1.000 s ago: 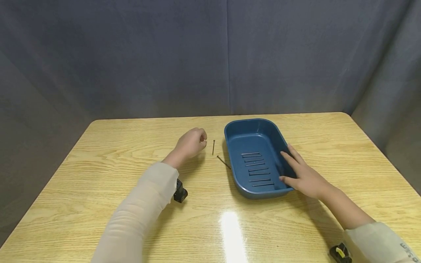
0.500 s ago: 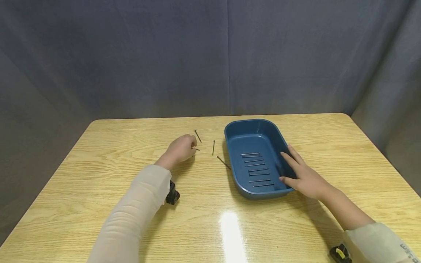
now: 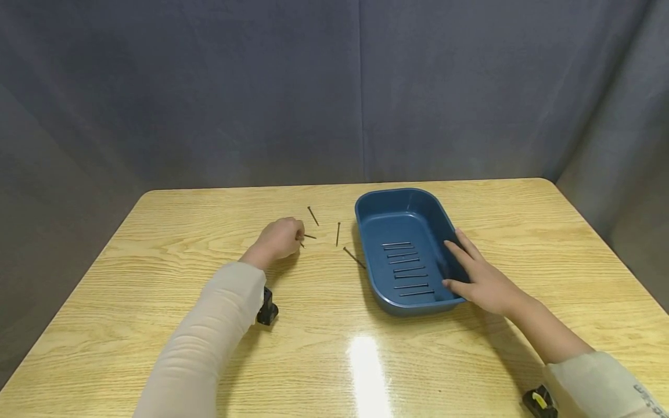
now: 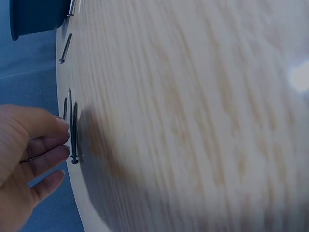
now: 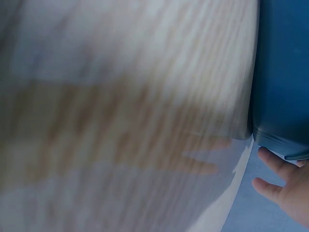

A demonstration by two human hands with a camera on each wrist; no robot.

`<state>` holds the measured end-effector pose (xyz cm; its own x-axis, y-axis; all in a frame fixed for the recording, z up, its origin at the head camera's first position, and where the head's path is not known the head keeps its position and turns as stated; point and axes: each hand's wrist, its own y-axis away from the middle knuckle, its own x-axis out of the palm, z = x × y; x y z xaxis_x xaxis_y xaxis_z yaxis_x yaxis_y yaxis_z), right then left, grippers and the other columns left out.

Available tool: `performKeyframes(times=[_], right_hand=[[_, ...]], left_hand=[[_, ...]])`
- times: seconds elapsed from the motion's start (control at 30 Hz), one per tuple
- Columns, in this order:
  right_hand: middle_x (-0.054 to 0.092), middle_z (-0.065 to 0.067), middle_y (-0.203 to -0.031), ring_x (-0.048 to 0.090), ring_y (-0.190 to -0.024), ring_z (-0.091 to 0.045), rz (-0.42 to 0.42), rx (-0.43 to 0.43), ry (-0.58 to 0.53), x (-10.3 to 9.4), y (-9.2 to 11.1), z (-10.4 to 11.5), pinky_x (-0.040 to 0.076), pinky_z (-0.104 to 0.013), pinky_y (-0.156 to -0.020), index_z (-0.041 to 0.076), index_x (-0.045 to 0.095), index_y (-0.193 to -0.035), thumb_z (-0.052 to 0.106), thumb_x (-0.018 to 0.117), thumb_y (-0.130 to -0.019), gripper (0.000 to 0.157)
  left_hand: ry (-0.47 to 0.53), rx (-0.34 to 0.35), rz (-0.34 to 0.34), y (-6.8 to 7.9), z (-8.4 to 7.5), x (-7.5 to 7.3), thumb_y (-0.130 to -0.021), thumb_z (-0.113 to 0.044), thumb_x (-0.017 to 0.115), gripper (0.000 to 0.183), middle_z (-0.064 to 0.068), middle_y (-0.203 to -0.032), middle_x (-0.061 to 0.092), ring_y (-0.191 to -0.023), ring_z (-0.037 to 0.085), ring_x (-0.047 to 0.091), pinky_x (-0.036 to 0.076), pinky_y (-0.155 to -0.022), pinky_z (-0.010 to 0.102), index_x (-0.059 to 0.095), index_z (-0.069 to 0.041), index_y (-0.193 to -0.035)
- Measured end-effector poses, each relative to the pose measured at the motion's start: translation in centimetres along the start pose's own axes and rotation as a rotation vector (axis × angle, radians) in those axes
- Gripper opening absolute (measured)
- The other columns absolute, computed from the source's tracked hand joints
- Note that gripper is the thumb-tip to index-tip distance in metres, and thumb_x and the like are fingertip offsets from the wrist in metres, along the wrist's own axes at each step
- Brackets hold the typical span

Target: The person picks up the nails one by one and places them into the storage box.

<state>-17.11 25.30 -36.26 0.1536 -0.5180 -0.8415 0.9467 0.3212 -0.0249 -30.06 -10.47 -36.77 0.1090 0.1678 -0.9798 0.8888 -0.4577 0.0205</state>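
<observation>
My left hand (image 3: 281,238) is bent low over the table, its loosely curled fingertips right at two dark nails (image 4: 73,125). In the left wrist view both nails show in front of the fingertips, not between them. In the head view the hand hides part of them, though one nail (image 3: 310,236) sticks out at the right. Other nails lie nearby: one behind (image 3: 313,216), one to the right (image 3: 337,234), and one beside the tray (image 3: 354,258). My right hand (image 3: 483,281) rests with spread fingers over the right rim of the blue tray (image 3: 376,223).
Several nails (image 3: 407,260) lie roughly in rows on the tray floor. The wooden table (image 3: 157,278) ends at a grey-blue curtain (image 3: 261,98) behind. Black wrist cameras sit below the left wrist (image 3: 268,307) and right wrist (image 3: 540,400).
My left hand has moved left and a little nearer, uncovering the nail at the back and then more of the nail at its fingers. The right hand and tray have stayed put.
</observation>
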Motion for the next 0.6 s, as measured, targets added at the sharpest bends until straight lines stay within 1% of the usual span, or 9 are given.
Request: performKeyframes(times=[0.17,0.33,0.6], right_hand=[[-0.006,-0.012,-0.142,0.012,-0.123,-0.043,-0.001,0.000,0.002,-0.01,-0.03,0.06,0.023,-0.060,-0.085,0.003,0.015,-0.137,0.028,0.053,-0.084,0.070],[-0.008,-0.011,-0.142,0.012,-0.122,-0.044,0.001,0.001,-0.001,0.04,-0.05,0.00,0.023,-0.061,-0.085,0.003,0.014,-0.137,0.028,0.053,-0.084,0.070],[-0.007,-0.012,-0.142,0.013,-0.122,-0.045,0.002,0.013,0.004,-0.01,-0.09,0.04,0.023,-0.061,-0.085,0.003,0.014,-0.137,0.027,0.053,-0.084,0.070]], left_hand=[[-0.024,-0.002,0.012,-0.04,0.18,0.03,-0.082,-0.004,0.052,0.009,0.004,-0.084,0.053,-0.077,0.019,0.050,0.042,-0.068,0.033,0.058,-0.007,-0.088],[-0.059,-0.001,0.011,-0.12,0.19,0.08,-0.081,-0.005,0.055,0.008,0.005,-0.084,0.053,-0.080,0.021,0.051,0.042,-0.070,0.034,0.059,-0.007,-0.088],[-0.105,-0.002,0.015,-0.27,0.32,0.19,-0.079,-0.003,0.056,0.008,0.005,-0.083,0.052,-0.080,0.022,0.050,0.041,-0.069,0.034,0.059,-0.007,-0.086]])
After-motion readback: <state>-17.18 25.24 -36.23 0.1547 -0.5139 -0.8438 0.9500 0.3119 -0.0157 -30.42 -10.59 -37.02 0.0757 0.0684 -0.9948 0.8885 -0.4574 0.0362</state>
